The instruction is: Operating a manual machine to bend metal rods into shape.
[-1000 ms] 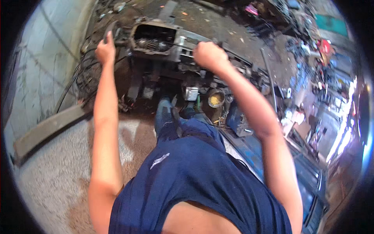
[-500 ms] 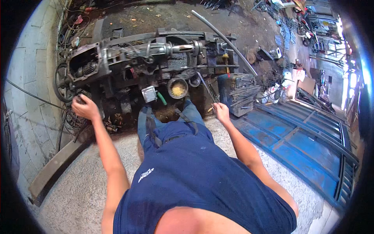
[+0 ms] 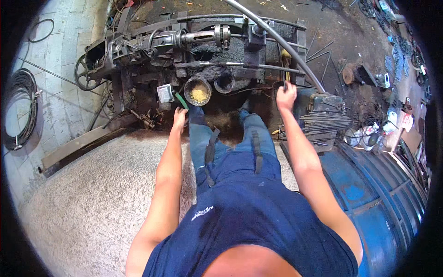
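As the person stands over a dark, greasy machine [image 3: 207, 51] on the workshop floor, the right hand [image 3: 286, 96] is closed around a thin dark rod [image 3: 284, 79] that stands nearly upright just beside the long curved grey bar [image 3: 277, 39]; the grip here is tight on the rod. The left hand [image 3: 179, 118] hangs low in front of the machine, its fingers loosely bent and holding nothing, touching or nearly touching a short green handle [image 3: 181, 100] that sits between a small grey box [image 3: 165, 93] and a round pot of yellow material [image 3: 198, 91]. A second, darker pot [image 3: 224, 82] stands just beside the first. A bundle of straight steel rods [image 3: 325, 122] lies on a block to the right, near blue metal sheeting [image 3: 369, 203].

Judged risk: the oily surfaces could let the rod slip through the closed hand, and the legs stand close to the machine, so a dropped rod could strike a foot. The left fingers lie near projecting parts and could be pinched.

Compared with 0.5 s ago, the right hand has risen from beside the knee to seize the rod, and the left hand has moved inward from the wheel [image 3: 83, 74] at the machine's left end toward the green handle.
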A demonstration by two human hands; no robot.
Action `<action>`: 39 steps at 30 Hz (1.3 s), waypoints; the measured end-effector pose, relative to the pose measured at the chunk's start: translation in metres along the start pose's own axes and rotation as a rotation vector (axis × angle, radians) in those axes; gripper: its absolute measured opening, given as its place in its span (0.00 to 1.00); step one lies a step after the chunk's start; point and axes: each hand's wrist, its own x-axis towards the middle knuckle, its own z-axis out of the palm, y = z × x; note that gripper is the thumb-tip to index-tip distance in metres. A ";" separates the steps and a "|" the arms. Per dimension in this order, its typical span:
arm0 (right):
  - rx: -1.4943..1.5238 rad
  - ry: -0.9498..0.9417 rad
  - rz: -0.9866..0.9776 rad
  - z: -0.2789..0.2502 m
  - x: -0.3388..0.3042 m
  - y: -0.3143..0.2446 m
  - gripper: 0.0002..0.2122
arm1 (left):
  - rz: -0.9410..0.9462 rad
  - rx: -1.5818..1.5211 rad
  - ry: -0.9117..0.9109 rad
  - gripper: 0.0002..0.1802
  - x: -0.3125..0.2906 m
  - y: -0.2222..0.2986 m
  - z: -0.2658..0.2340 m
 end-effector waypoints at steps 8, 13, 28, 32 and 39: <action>-0.101 -0.107 0.167 0.031 0.038 -0.028 0.11 | -0.152 -0.242 0.025 0.24 0.001 0.022 0.009; -0.122 -0.121 0.264 0.030 0.040 -0.034 0.12 | -0.050 -0.183 0.071 0.16 -0.012 0.040 -0.003; 0.448 -0.003 0.031 -0.003 0.055 -0.131 0.08 | -0.054 -0.813 0.090 0.20 -0.032 0.077 -0.004; 0.612 0.025 0.227 0.011 0.084 -0.142 0.10 | -0.064 -0.759 0.028 0.19 -0.032 0.079 -0.007; 0.688 -0.014 0.365 0.036 0.101 -0.135 0.09 | -0.139 -0.691 -0.119 0.16 -0.028 0.086 -0.019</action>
